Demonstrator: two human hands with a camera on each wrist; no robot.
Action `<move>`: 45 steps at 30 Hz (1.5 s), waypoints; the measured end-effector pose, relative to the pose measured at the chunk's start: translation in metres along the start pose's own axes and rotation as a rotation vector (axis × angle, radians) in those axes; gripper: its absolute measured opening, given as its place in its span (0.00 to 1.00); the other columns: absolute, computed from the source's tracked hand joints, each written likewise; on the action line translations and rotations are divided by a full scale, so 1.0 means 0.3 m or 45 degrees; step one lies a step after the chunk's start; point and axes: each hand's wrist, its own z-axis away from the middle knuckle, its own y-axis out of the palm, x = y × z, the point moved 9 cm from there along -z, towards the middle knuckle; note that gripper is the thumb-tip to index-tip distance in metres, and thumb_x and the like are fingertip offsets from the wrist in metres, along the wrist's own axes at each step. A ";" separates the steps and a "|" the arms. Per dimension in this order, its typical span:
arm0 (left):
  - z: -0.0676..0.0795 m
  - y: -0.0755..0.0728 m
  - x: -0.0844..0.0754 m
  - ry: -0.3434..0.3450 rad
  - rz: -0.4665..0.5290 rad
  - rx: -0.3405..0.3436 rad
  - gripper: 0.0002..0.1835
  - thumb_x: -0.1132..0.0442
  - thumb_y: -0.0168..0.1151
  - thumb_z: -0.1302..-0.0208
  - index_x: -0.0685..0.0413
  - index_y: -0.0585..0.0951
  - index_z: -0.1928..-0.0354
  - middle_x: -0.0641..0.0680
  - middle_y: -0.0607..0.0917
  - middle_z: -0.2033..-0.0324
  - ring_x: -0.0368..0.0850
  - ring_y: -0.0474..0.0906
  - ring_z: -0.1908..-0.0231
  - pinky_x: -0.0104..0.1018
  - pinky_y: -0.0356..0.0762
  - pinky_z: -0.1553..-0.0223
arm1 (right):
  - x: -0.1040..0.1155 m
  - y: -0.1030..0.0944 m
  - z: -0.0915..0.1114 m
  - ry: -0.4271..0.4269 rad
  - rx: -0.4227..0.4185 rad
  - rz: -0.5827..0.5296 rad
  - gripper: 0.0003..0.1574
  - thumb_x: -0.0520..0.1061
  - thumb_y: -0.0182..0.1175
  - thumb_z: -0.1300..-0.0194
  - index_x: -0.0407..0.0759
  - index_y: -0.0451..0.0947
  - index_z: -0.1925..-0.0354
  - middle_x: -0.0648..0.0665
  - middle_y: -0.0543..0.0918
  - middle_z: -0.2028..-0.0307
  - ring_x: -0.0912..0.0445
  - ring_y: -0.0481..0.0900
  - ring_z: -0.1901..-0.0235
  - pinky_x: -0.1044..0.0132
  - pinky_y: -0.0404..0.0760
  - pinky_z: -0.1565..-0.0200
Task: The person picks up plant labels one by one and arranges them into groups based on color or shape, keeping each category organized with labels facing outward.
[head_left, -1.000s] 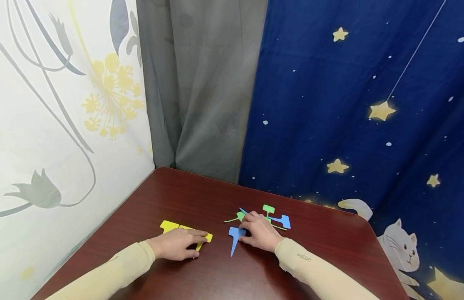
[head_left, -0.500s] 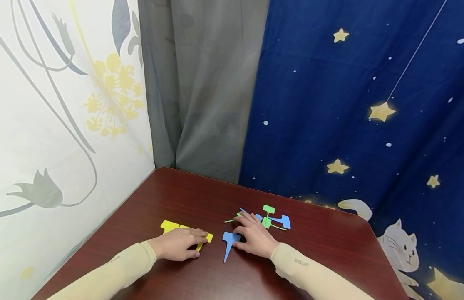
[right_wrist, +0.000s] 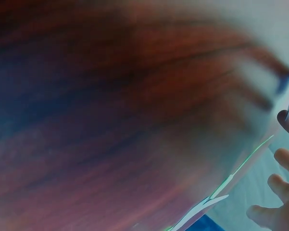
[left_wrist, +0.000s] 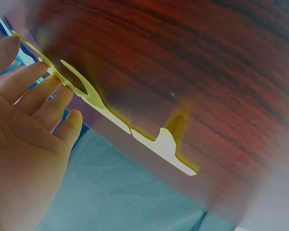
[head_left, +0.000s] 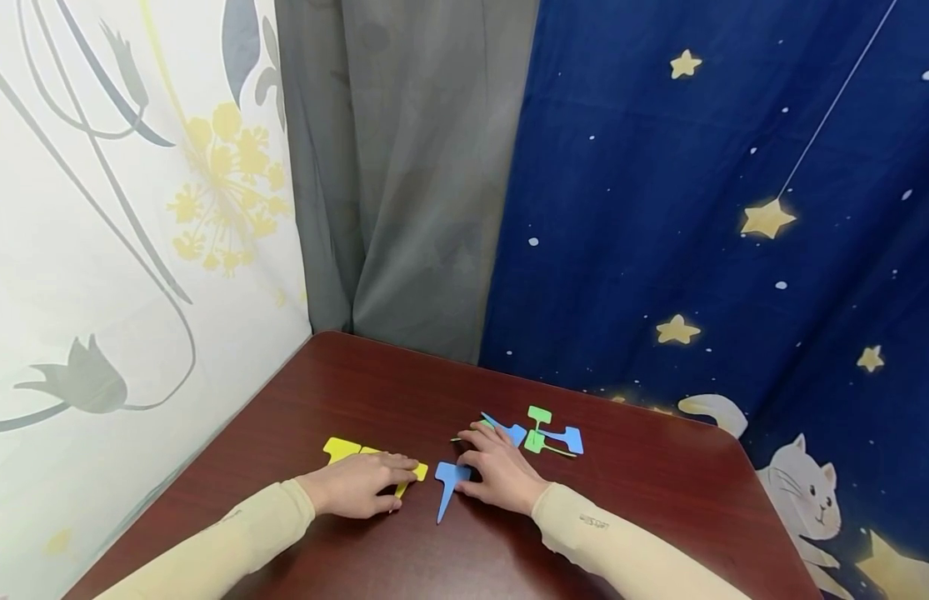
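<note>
Just left of the right hand (head_left: 501, 477), on the dark red table (head_left: 389, 383), a blue T-shaped tag (head_left: 447, 475), pinched at its right edge between thumb and forefinger. Under the left hand (head_left: 357, 486), a row of yellow tags (head_left: 341, 450); fingers there almost straight, side by side, resting upon them. Beyond the right hand, in loose cluster, green tags (head_left: 534, 442) and further blue tags (head_left: 574, 440). Behind all this, a grey curtain (head_left: 427, 208); rightward, a navy curtain (head_left: 629, 208) with stars; to the left of the left hand, a white flowered cloth (head_left: 134, 300). Both palms down, sleeves (head_left: 224, 542) pale. Partly hidden below the right fingers, one of the green tags. In the right wrist view, hand cut off at the side, blue tag only a thin edge.
</note>
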 end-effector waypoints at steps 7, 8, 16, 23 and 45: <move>0.001 0.006 0.003 0.017 0.003 -0.002 0.26 0.49 0.59 0.27 0.48 0.76 0.31 0.50 0.72 0.31 0.48 0.67 0.31 0.50 0.68 0.34 | 0.018 0.013 -0.016 -0.012 -0.004 0.002 0.21 0.64 0.67 0.36 0.55 0.87 0.53 0.45 0.75 0.35 0.45 0.64 0.30 0.35 0.63 0.34; 0.001 0.004 0.002 0.020 0.009 -0.005 0.26 0.49 0.59 0.27 0.48 0.76 0.31 0.51 0.72 0.31 0.49 0.67 0.30 0.50 0.67 0.33 | 0.020 0.013 -0.018 -0.015 -0.005 0.003 0.21 0.64 0.67 0.36 0.55 0.87 0.53 0.45 0.75 0.35 0.45 0.64 0.31 0.34 0.63 0.34; 0.001 -0.005 -0.003 0.046 -0.008 -0.019 0.27 0.49 0.58 0.26 0.49 0.75 0.30 0.52 0.72 0.30 0.50 0.66 0.30 0.51 0.66 0.33 | 0.027 0.022 -0.030 0.010 0.031 -0.011 0.22 0.65 0.67 0.36 0.55 0.87 0.52 0.47 0.73 0.34 0.47 0.64 0.30 0.34 0.62 0.34; 0.005 0.003 -0.014 0.038 -0.021 -0.005 0.28 0.48 0.57 0.26 0.49 0.73 0.29 0.52 0.71 0.30 0.49 0.65 0.29 0.49 0.67 0.33 | 0.033 0.029 -0.024 0.010 0.033 -0.006 0.23 0.66 0.66 0.36 0.56 0.87 0.51 0.47 0.73 0.34 0.49 0.65 0.31 0.33 0.63 0.35; -0.038 -0.013 -0.102 -0.050 -0.019 -0.131 0.28 0.49 0.57 0.26 0.56 0.75 0.31 0.57 0.73 0.32 0.52 0.67 0.31 0.52 0.65 0.32 | -0.142 -0.070 0.005 0.393 -0.154 0.061 0.16 0.55 0.69 0.36 0.50 0.88 0.53 0.51 0.82 0.59 0.54 0.78 0.60 0.56 0.80 0.61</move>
